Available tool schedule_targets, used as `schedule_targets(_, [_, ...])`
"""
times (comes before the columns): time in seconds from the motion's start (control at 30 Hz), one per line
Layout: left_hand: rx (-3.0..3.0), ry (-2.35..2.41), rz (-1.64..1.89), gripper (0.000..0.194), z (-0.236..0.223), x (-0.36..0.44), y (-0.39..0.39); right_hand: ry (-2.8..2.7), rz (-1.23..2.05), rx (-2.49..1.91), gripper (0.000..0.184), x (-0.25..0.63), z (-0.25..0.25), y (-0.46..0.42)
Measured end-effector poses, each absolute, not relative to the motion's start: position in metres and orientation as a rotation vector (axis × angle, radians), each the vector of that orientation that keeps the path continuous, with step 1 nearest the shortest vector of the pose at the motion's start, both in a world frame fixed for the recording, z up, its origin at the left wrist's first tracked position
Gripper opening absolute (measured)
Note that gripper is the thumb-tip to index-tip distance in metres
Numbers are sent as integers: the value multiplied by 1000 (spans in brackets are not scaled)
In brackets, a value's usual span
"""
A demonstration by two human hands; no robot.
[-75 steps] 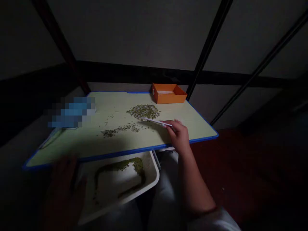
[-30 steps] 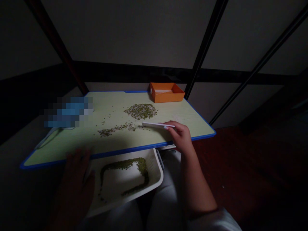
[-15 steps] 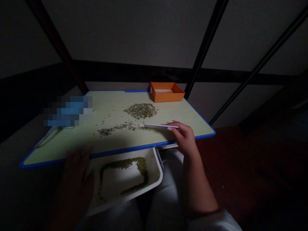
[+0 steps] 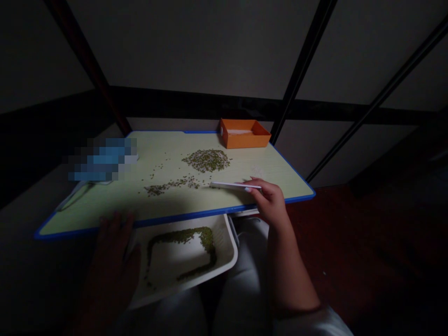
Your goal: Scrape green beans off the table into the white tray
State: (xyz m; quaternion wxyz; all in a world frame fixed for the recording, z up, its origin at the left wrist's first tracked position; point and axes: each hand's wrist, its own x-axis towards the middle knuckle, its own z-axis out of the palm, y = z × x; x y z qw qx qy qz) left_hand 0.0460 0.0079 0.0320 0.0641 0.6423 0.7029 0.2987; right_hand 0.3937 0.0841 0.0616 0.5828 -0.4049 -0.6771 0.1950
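Right hand [image 4: 273, 203] pinches white strip [image 4: 234, 186]; left hand [image 4: 114, 256], fingers slightly spread at worktop's [image 4: 157, 142] front edge, could bump it, scattering loose grains [image 4: 154, 190].

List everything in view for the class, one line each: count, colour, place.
tabletop: 1, pale green, blue-edged, centre
grain heap: 1, green-brown, mid-tabletop
scattered grains: many, green-brown, nearer and left
open box: 1, orange, far right corner
tub: 1, white, below near edge, green grains inside
flat strip: 1, white, in right hand
pixelated item: count unclear, blue, left
wall: grey panels, behind
floor: dark red, right
legs: 2, grey-clothed, bottom
left hand: 1, shadowed, beside tub
right hand: 1, pinching strip
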Motion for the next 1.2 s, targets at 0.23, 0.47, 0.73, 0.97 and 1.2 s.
schedule_targets(0.23, [1929, 2133, 898, 68, 32, 46, 7, -1553, 454, -949, 13, 388, 61, 85])
schedule_targets(0.47, [1955, 2109, 908, 66, 31, 45, 6, -1563, 466, -939, 14, 386, 64, 87])
schedule_targets(0.73, [1941, 2118, 916, 67, 31, 46, 6, -1580, 479, -941, 14, 390, 63, 86])
schedule_targets(0.97, [1938, 2113, 922, 67, 35, 49, 7, -1583, 481, -931, 13, 397, 62, 84])
schedule_targets(1.2, [1911, 2123, 899, 67, 36, 49, 5, -1570, 476, -927, 14, 394, 62, 84])
